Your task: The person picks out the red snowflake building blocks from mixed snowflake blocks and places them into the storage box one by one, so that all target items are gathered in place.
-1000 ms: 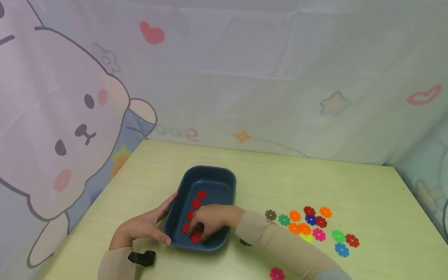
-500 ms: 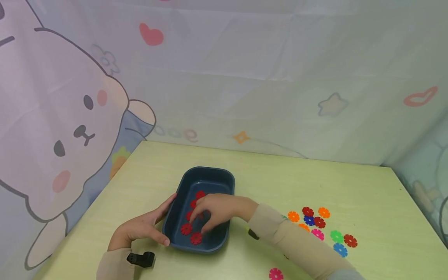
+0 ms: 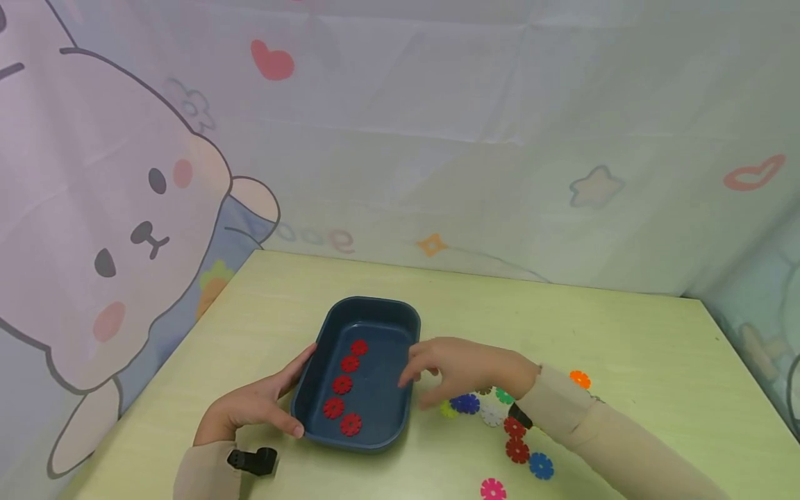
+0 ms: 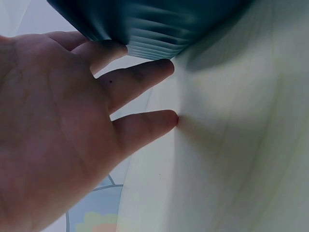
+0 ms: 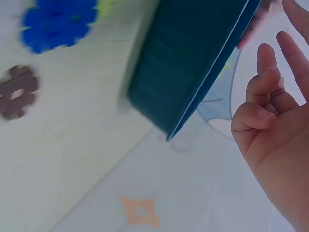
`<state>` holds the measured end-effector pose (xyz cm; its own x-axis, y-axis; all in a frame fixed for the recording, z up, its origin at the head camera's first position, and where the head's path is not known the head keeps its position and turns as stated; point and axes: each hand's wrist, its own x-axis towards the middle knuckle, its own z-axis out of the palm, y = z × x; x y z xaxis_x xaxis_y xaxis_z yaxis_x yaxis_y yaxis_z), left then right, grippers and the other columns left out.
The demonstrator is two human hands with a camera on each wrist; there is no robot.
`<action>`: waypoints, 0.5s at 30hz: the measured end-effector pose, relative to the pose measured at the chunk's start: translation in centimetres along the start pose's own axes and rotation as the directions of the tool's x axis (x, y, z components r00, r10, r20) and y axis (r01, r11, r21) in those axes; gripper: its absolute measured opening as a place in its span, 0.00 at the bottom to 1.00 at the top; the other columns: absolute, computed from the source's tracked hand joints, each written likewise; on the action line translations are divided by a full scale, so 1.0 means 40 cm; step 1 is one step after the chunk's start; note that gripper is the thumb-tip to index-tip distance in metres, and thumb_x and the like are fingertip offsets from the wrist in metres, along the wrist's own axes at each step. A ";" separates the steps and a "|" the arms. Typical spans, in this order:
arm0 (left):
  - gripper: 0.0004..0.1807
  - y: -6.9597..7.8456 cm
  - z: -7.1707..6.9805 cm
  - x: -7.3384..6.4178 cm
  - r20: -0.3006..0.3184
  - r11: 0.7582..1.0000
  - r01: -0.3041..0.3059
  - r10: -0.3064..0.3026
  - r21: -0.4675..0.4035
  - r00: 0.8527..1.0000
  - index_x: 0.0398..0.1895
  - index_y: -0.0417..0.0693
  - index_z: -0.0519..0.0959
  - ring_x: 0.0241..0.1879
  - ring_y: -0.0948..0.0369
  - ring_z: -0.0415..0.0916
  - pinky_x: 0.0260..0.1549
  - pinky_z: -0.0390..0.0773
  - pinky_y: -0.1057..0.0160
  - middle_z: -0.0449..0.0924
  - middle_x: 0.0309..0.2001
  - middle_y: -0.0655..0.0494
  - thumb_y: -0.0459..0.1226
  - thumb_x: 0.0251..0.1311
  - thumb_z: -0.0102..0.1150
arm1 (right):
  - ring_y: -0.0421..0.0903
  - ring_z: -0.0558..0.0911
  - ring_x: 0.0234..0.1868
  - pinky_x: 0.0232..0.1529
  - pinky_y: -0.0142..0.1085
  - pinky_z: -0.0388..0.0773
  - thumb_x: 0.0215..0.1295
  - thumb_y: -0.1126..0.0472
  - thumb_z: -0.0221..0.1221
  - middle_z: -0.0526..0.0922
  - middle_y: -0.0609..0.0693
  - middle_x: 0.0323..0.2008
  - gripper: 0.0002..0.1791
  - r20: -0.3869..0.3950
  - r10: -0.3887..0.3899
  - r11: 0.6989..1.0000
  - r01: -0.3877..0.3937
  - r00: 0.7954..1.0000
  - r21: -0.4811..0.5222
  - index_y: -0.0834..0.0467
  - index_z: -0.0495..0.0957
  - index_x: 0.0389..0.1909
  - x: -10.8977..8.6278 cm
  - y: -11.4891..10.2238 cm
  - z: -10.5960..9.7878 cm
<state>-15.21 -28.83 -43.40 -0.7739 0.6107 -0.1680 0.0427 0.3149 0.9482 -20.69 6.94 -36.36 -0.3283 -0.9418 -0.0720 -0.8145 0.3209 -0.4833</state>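
Tray (image 3: 386, 354): dark blue, upright on table (image 3: 600, 319), left of the loose discs.
Red discs (image 3: 342, 384): five, inside tray, on the left part of its floor; slanting line, bent to the right at the near end.
Left grip (image 3: 259, 406): spread, fingers straight along outside of tray's left wall, thumb at near left corner; in left wrist view, lowest finger apart from tray.
Right grip (image 3: 459, 364): fingers loosely bent, thumb apart from them; at tray's right rim, fingertips pointing inward. Contact with rim: cannot tell.
Below right grip: yellow disc (image 3: 447, 410) and dark blue discs (image 3: 465, 403), side by side on table; exact count of dark blue not clear.
Beside these: white disc (image 3: 492, 415), green disc (image 3: 503, 395) and brown disc (image 3: 484, 390), the last partly covered by right grip.
Red pair (image 3: 517, 450): on table, one behind the other, rear one partly under wrist camera (image 3: 521, 416) in head view.
Light blue disc (image 3: 541, 466): just right of red pair.
Pink disc (image 3: 493, 489): at near edge of head view, apart from the cluster.
Orange disc (image 3: 580, 379): beyond right sleeve (image 3: 581, 417), well apart from tray.
Backdrop (image 3: 400, 139): pale cloth with printed animal, hearts and star.
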 end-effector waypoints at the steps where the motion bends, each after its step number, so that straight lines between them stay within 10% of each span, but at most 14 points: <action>1: 0.70 0.000 0.000 0.000 -0.001 1.000 0.000 0.000 0.001 1.000 0.77 0.61 0.30 0.74 0.43 0.33 0.65 0.42 0.38 0.31 0.77 0.47 0.36 0.42 0.76 | 0.42 0.75 0.36 0.37 0.27 0.71 0.58 0.55 0.68 0.76 0.40 0.37 0.18 -0.011 0.008 1.000 -0.008 1.000 -0.002 0.52 0.82 0.50 -0.015 0.004 0.002; 15: 0.70 -0.005 0.000 0.002 0.001 1.000 -0.023 0.023 0.000 1.000 0.77 0.61 0.30 0.74 0.43 0.33 0.66 0.45 0.45 0.31 0.77 0.46 0.35 0.42 0.76 | 0.42 0.74 0.35 0.37 0.31 0.74 0.56 0.56 0.69 0.77 0.42 0.40 0.16 -0.081 0.156 0.981 -0.145 0.984 0.128 0.50 0.83 0.47 -0.209 0.058 0.070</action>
<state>-15.26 -28.85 -43.60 -0.7720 0.6184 -0.1467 0.0604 0.3011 0.9517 -18.48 15.29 -39.30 -0.4893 -0.8688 -0.0756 -0.6903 0.4388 -0.5753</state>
